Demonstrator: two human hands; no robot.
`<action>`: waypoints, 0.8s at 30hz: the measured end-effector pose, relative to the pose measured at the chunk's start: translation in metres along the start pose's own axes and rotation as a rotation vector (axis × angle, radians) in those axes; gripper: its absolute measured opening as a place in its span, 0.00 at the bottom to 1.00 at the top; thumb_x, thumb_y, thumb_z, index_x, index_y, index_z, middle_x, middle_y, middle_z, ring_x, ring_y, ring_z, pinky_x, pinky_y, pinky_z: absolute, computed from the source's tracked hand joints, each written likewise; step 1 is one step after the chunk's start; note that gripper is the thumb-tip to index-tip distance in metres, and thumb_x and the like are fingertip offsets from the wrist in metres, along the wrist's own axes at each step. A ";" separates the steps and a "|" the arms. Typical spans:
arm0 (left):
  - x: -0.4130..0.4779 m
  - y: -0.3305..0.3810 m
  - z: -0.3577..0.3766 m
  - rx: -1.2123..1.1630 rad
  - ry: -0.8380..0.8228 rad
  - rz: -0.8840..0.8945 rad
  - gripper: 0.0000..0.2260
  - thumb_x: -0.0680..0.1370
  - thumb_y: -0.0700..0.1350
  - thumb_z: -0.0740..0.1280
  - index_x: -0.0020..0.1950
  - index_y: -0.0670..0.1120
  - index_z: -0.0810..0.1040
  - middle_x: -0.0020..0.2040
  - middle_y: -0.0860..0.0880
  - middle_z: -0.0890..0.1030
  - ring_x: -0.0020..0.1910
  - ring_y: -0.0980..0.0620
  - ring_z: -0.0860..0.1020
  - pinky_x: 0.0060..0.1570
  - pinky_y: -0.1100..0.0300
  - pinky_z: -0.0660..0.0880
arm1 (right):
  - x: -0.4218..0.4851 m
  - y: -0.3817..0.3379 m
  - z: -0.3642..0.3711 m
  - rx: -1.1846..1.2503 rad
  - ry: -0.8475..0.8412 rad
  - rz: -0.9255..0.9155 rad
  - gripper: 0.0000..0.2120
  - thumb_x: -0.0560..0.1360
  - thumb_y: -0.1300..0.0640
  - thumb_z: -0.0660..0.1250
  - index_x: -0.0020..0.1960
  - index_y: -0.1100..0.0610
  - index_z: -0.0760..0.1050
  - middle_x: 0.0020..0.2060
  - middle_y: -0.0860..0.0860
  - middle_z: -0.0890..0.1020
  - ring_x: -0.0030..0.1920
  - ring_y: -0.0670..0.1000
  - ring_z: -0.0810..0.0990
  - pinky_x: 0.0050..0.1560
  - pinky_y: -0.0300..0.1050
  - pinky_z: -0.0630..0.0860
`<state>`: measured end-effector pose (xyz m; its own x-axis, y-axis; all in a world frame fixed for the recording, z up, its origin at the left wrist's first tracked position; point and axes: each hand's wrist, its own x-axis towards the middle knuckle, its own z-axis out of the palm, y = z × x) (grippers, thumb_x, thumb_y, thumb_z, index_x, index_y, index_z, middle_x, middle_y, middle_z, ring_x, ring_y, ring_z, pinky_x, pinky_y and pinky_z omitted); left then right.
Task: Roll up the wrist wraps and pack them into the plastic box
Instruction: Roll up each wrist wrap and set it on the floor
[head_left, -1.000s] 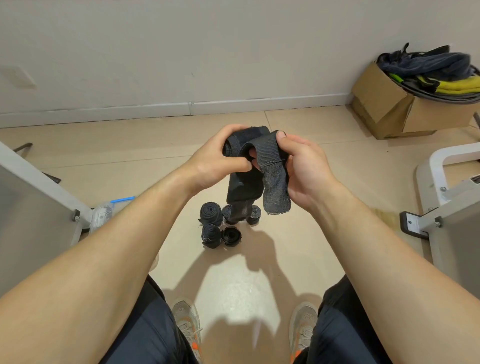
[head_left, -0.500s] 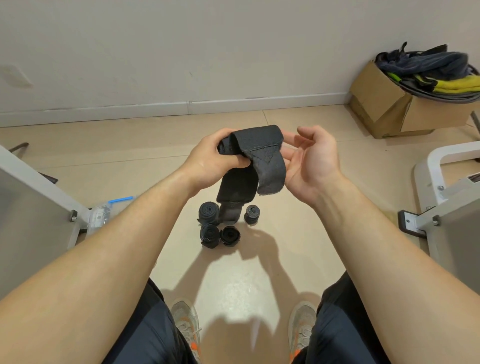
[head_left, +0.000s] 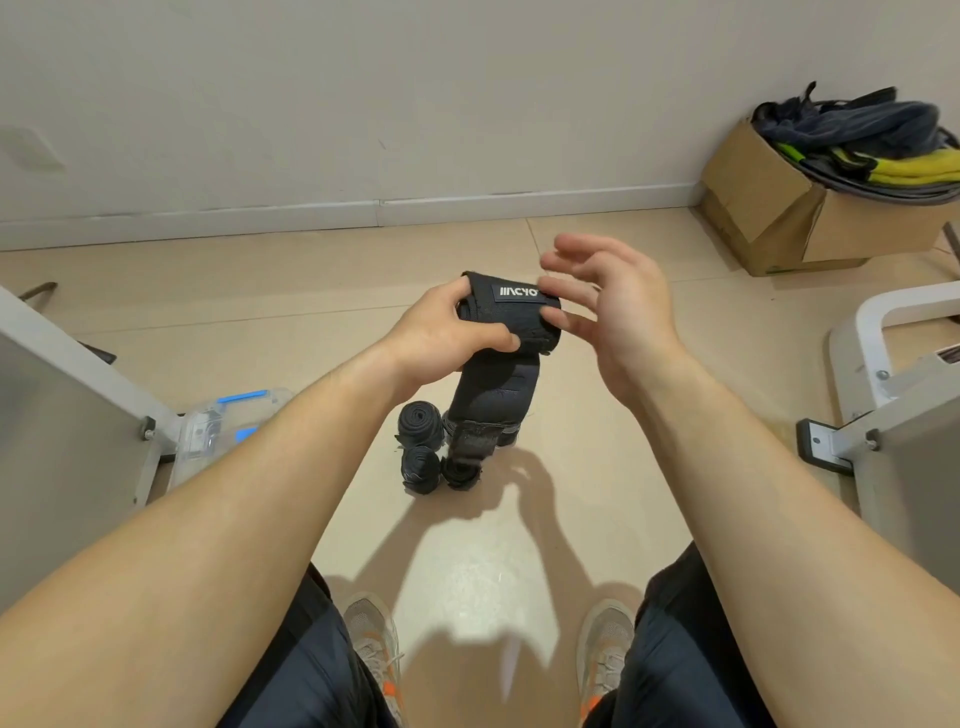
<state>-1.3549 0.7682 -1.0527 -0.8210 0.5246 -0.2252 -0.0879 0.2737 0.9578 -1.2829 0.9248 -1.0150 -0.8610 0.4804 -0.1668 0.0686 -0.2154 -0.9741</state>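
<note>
a: where is the wrist wrap (head_left: 506, 332) right now?
b: up in front of the person, above the floor (head_left: 311, 291). the left hand (head_left: 447, 332) grips it, thumb curled across the front of the roll. a white label (head_left: 519, 291) faces up.
a: fully rolled?
b: no. the upper part is a thick roll, and a loose tail hangs straight down from it.
a: and the right hand (head_left: 613, 317)?
b: holding nothing, fingers relaxed and spread. two fingertips sit at the roll's right end; whether they press on it i cannot tell.
a: other wraps?
b: a cluster of rolled wraps (head_left: 418, 426) stands on the floor below the hands, close together, partly hidden behind the hanging tail.
a: the plastic box (head_left: 202, 436)?
b: clear with blue latches, on the floor to the left of the cluster, well apart from the held wrap, partly covered by the left forearm. a cardboard box (head_left: 769, 208) of gear sits by the wall, far right.
</note>
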 end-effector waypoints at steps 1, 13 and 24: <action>0.000 0.001 -0.001 -0.030 0.001 -0.015 0.18 0.71 0.37 0.76 0.60 0.48 0.80 0.52 0.47 0.86 0.54 0.45 0.85 0.53 0.48 0.83 | 0.000 0.002 0.001 -0.180 0.049 -0.069 0.14 0.77 0.67 0.59 0.52 0.55 0.80 0.47 0.49 0.84 0.47 0.47 0.82 0.44 0.39 0.79; -0.004 0.018 -0.014 -0.541 0.019 -0.079 0.08 0.79 0.36 0.68 0.57 0.44 0.79 0.44 0.48 0.86 0.42 0.52 0.85 0.39 0.59 0.81 | -0.004 0.022 0.007 -0.311 -0.283 0.195 0.14 0.79 0.52 0.70 0.60 0.60 0.79 0.47 0.53 0.87 0.44 0.50 0.85 0.47 0.48 0.81; 0.002 0.010 -0.008 -0.403 0.163 0.069 0.23 0.68 0.47 0.74 0.61 0.43 0.79 0.52 0.47 0.85 0.49 0.50 0.85 0.44 0.57 0.81 | -0.009 0.012 0.014 -0.071 -0.200 0.209 0.09 0.75 0.67 0.60 0.50 0.60 0.77 0.37 0.56 0.77 0.31 0.50 0.74 0.37 0.47 0.74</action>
<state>-1.3618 0.7657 -1.0422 -0.9081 0.3875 -0.1585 -0.2164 -0.1106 0.9700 -1.2815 0.9065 -1.0231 -0.9062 0.2537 -0.3383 0.2836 -0.2289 -0.9312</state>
